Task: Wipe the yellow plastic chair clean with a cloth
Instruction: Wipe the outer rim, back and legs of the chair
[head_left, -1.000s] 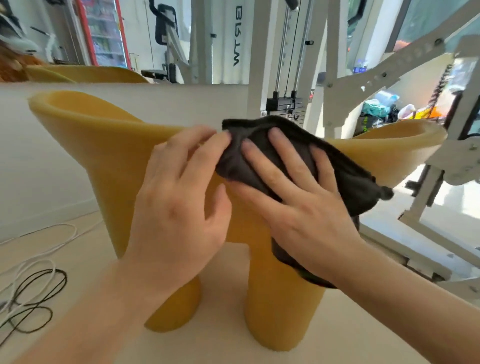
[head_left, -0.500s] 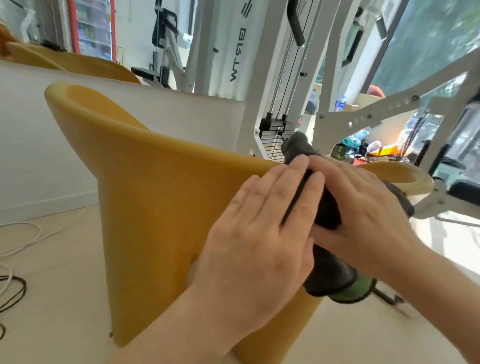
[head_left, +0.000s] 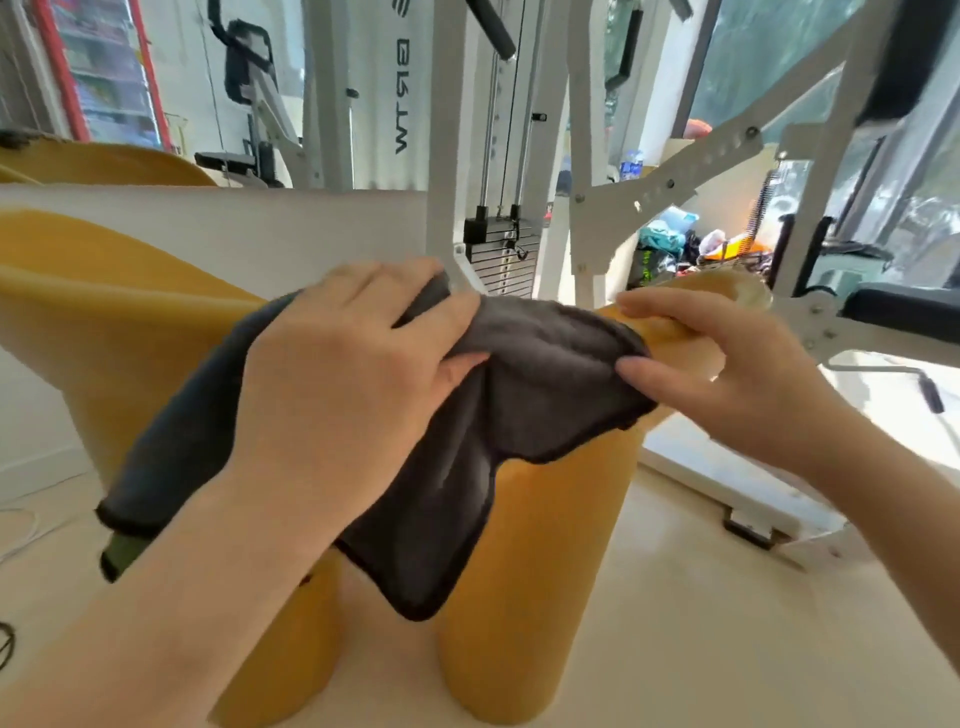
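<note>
The yellow plastic chair (head_left: 550, 525) stands in front of me, its curved back rim running from far left to upper right and two thick legs below. A dark grey cloth (head_left: 498, 415) is draped over the top rim and hangs down the back. My left hand (head_left: 343, 374) lies on the cloth at the rim and grips a fold of it. On the right, my right hand (head_left: 727, 364) pinches the cloth's right edge between thumb and fingers, resting on the chair's rim.
A white cable weight machine (head_left: 498, 249) stands just behind the chair, with its angled arm (head_left: 691, 171) at the right. A low white wall (head_left: 218, 223) runs behind at the left. Cables (head_left: 15, 525) lie on the pale floor at the left.
The cloth, bunched under both hands against the chair's right side before, is now spread out over the top rim. My hands have moved apart, the left to the middle, the right toward the rim's right end.
</note>
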